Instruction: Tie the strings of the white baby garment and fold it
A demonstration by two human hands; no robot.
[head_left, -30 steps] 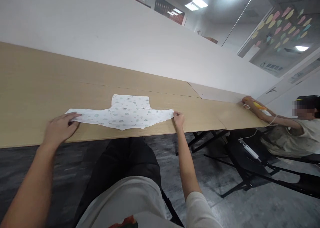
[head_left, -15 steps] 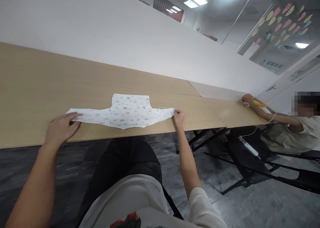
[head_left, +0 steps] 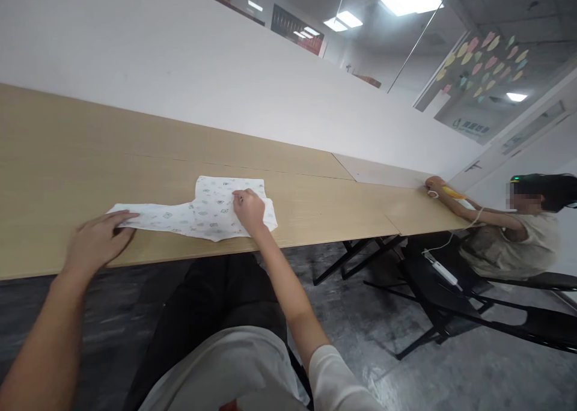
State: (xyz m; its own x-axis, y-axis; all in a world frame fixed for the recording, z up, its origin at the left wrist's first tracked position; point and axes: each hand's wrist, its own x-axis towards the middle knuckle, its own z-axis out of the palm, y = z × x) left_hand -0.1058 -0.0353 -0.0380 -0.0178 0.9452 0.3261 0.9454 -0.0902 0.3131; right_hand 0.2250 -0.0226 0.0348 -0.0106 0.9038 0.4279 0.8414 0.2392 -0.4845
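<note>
A small white baby shirt (head_left: 211, 210) with a scattered print lies spread on the wooden table in the head view. Its left sleeve stretches out flat, while the right sleeve is folded over onto the body. My left hand (head_left: 97, 240) rests at the end of the left sleeve, fingers stretched over the cuff and thumb apart. Above the shirt's body, my right hand (head_left: 250, 211) is closed in a pinch on the folded sleeve's end, most of which the fingers hide.
The long wooden table (head_left: 311, 210) runs along a white wall (head_left: 180, 80). At right a person (head_left: 509, 237) reaches onto the table, hands at an orange and yellow object (head_left: 444, 188). Black folding chairs (head_left: 433, 285) stand there, with a white power strip (head_left: 445, 275) on one.
My right hand has moved left from the outstretched right sleeve's end to over the body, folding that sleeve inward. My left hand stays at the left cuff. The view has shifted slightly.
</note>
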